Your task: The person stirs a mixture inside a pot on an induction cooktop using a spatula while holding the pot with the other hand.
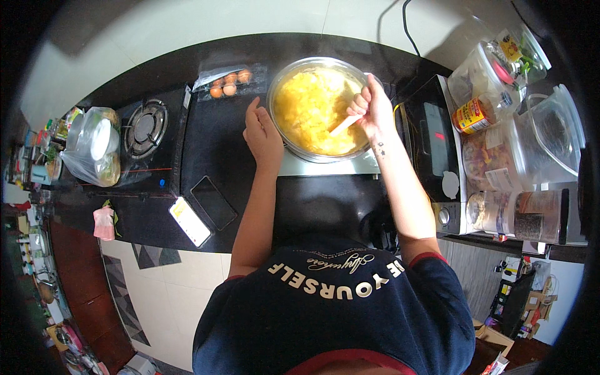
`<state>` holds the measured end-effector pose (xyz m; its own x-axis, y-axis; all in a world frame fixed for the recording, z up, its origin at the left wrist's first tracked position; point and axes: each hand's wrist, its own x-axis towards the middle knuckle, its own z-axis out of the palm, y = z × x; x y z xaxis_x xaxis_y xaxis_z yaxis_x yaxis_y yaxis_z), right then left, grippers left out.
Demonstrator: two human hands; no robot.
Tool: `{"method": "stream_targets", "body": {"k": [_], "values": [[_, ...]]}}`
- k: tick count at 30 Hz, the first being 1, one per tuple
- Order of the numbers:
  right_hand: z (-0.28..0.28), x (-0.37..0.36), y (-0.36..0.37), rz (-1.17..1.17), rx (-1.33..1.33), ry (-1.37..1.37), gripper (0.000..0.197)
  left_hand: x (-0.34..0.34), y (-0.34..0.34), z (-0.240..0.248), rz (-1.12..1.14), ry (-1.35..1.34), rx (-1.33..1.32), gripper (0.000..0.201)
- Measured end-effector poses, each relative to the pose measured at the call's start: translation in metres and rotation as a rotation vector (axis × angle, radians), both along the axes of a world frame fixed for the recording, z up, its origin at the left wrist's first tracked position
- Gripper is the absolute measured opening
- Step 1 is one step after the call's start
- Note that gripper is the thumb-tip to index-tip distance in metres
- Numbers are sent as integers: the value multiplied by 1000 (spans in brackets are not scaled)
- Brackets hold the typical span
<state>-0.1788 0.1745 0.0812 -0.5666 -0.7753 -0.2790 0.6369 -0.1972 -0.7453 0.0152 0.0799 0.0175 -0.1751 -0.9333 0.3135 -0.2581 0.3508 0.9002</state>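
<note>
Our right hand (pixel 369 107) is clenched on a wooden spatula (pixel 342 125), angled down-left into the yellow food in the metal bowl (pixel 294 70), upper centre; our left hand (pixel 261 132) rests flat, empty, beside its left rim.

Clear egg pack (pixel 228 82) behind dark phone (pixel 213 202)

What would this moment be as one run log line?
right hand: grips spatula in bowl | left hand: rests at bowl's left rim | contents: yellow mixture
</note>
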Motion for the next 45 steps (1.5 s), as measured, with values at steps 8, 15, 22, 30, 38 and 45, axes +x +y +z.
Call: {"method": "stream_targets", "body": {"k": [8, 15, 22, 30, 38, 45], "values": [[0, -6, -6, -330, -204, -199, 50, -2, -2, 0, -19, 56, -10, 40], [47, -25, -7, -434, -439, 131, 51, 0, -1, 2, -27, 38, 32, 40], [51, -18, -39, -461, -320, 687, 56, 1, -4, -5, -2, 32, -24, 39], [9, -23, -45, -202, -22, 959, 58, -2, -4, -4, -16, 71, -6, 37], [23, -23, -17, -59, 172, 599, 54, -2, -4, -9, 28, 37, -85, 37], [26, -14, 12, 12, 140, 273, 52, -3, -3, -3, -4, 85, -16, 34]]}}
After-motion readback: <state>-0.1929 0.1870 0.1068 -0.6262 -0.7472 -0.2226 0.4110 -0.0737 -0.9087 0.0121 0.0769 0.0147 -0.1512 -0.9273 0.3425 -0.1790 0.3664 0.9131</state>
